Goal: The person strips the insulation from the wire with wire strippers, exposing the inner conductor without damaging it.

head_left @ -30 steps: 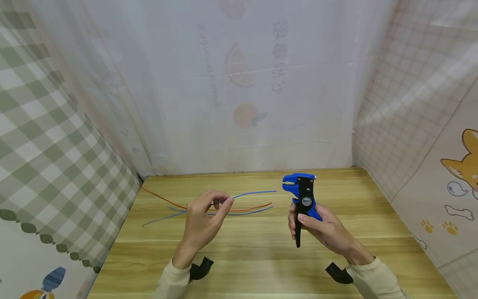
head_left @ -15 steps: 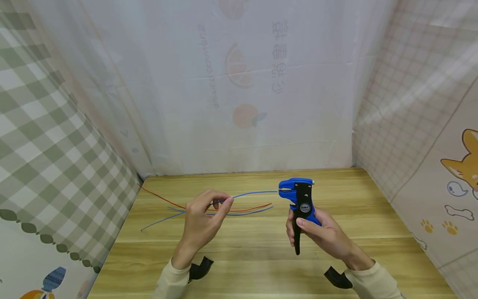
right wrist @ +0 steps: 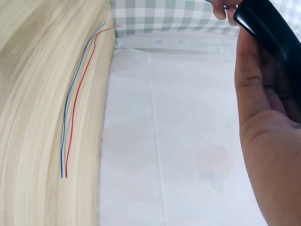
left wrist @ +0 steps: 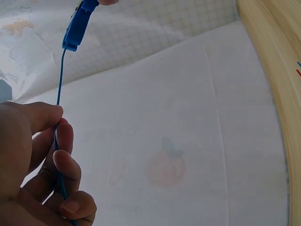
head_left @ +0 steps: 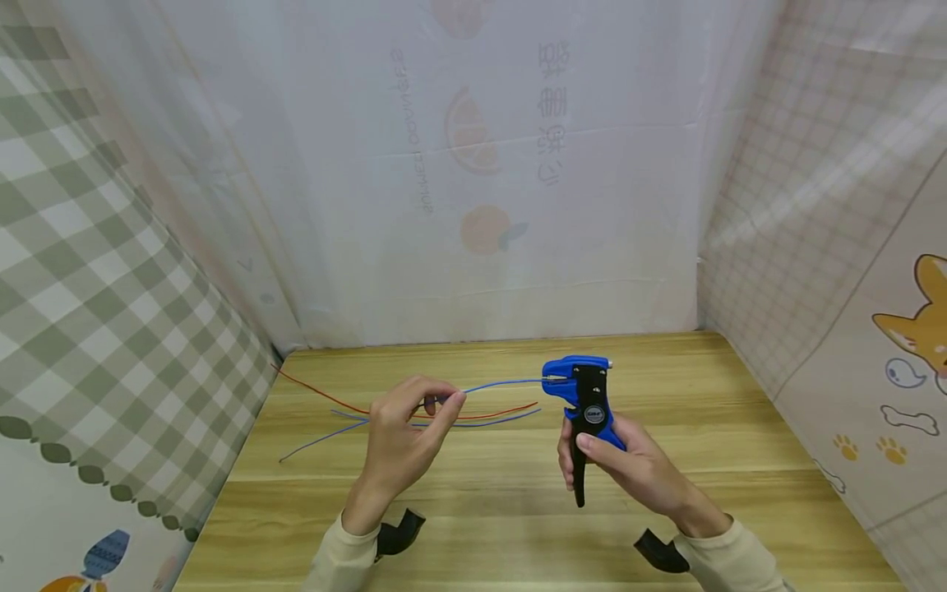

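Observation:
My left hand pinches a blue wire between thumb and forefinger. In the left wrist view the wire runs down past the other curled fingers. Its far end reaches the front jaws of a blue and black wire stripper, and the tip is hidden in the slot between them. My right hand grips the stripper upright by its handles, the thumb across the near side. Only the black handle of the tool shows in the right wrist view.
A red wire and another blue wire lie side by side on the wooden table, behind the left hand. A white printed sheet hangs at the table's back edge, with patterned sheets at both sides.
The right hand has moved left with the wire stripper, and its jaws have come over the blue wire's end. The left hand has stayed nearly still.

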Motion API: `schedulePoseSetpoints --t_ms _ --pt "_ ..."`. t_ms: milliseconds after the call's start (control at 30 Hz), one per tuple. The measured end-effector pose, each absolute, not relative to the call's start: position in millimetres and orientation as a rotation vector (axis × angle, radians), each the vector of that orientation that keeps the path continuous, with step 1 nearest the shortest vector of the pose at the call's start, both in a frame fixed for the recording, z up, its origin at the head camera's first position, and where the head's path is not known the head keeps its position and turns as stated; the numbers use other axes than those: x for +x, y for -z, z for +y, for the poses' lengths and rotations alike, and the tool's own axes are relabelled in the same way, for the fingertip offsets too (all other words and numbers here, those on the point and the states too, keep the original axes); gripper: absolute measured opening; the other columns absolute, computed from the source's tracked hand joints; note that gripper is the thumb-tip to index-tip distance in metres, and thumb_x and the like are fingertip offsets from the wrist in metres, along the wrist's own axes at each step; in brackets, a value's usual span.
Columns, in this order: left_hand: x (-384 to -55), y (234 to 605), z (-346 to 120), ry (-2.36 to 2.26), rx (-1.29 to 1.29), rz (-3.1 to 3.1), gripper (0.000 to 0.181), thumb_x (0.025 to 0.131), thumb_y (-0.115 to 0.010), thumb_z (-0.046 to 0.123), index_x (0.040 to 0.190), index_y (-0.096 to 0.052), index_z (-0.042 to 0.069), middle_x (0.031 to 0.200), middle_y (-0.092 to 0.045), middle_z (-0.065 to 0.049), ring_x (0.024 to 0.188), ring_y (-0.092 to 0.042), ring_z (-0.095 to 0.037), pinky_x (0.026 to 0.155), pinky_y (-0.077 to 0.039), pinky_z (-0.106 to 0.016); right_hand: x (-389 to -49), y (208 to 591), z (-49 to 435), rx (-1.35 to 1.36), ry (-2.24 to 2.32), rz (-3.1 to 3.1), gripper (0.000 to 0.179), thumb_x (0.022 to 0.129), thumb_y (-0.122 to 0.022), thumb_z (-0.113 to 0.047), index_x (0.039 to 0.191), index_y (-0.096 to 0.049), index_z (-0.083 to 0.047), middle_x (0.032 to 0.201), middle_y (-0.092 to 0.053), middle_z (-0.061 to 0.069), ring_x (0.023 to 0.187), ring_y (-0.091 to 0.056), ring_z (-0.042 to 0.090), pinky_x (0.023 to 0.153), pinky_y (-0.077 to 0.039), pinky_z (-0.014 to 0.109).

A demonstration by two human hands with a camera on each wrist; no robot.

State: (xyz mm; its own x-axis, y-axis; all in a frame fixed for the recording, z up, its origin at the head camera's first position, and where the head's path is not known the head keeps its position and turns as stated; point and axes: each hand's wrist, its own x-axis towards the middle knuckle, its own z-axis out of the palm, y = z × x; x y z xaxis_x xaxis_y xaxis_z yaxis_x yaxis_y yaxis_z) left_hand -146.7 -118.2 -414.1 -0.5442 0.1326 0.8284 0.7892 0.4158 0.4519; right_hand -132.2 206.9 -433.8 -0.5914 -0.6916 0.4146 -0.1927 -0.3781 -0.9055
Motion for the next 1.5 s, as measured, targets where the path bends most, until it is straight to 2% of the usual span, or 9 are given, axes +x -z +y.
schedulePoseSetpoints --t_ms 233,467,733,1167,1500 --pt "-146.9 415.1 -117.7 1.134 -0.776 -1.965 0.017 0.091 -0.088 -0.002 0.095 -0.082 0.013 0.084 -0.080 -0.002 0.069 -0.061 -0.012 0.067 -0.049 -0.017 -131.9 434.6 203.2 -1.193 2.025 1.527 0.034 0.116 -0.023 0.011 0.134 -0.052 0.007 0.101 -0.059 0.026 0.095 -0.070 0.027 0.086 -0.068 0.042" --pt "-146.6 415.0 -117.1 1.134 -0.788 -1.960 0.018 0.091 -0.088 -0.003 0.096 -0.083 0.013 0.084 -0.080 -0.003 0.067 -0.062 -0.017 0.067 -0.049 -0.017 -131.4 434.7 200.8 -1.174 2.011 1.594 0.031 0.117 -0.025 0.010 0.131 -0.053 0.007 0.099 -0.059 0.026 0.091 -0.069 0.028 0.082 -0.069 0.043" --pt "-144.6 413.8 -116.0 1.140 -0.772 -1.973 0.017 0.091 -0.088 -0.001 0.094 -0.083 0.015 0.082 -0.080 0.001 0.070 -0.060 -0.009 0.067 -0.048 -0.016 -131.4 435.0 199.2 -1.155 2.007 1.627 0.029 0.117 -0.027 0.009 0.128 -0.053 0.006 0.097 -0.059 0.027 0.088 -0.069 0.028 0.080 -0.069 0.044" --pt "-144.4 414.1 -116.0 1.134 -0.776 -1.961 0.018 0.091 -0.088 -0.001 0.094 -0.084 0.015 0.082 -0.080 0.001 0.069 -0.061 -0.010 0.067 -0.049 -0.017 -130.2 434.5 199.3 -1.105 1.987 1.699 0.027 0.118 -0.029 0.008 0.127 -0.054 0.003 0.096 -0.059 0.027 0.087 -0.071 0.026 0.079 -0.069 0.044" --pt "-144.5 415.5 -116.8 1.131 -0.785 -1.970 0.016 0.092 -0.088 0.000 0.093 -0.083 0.015 0.080 -0.078 0.002 0.069 -0.061 -0.010 0.062 -0.052 -0.025 -131.0 438.4 198.1 -1.112 1.985 1.739 0.021 0.118 -0.030 0.008 0.122 -0.050 0.013 0.093 -0.060 0.027 0.083 -0.070 0.028 0.075 -0.069 0.045"
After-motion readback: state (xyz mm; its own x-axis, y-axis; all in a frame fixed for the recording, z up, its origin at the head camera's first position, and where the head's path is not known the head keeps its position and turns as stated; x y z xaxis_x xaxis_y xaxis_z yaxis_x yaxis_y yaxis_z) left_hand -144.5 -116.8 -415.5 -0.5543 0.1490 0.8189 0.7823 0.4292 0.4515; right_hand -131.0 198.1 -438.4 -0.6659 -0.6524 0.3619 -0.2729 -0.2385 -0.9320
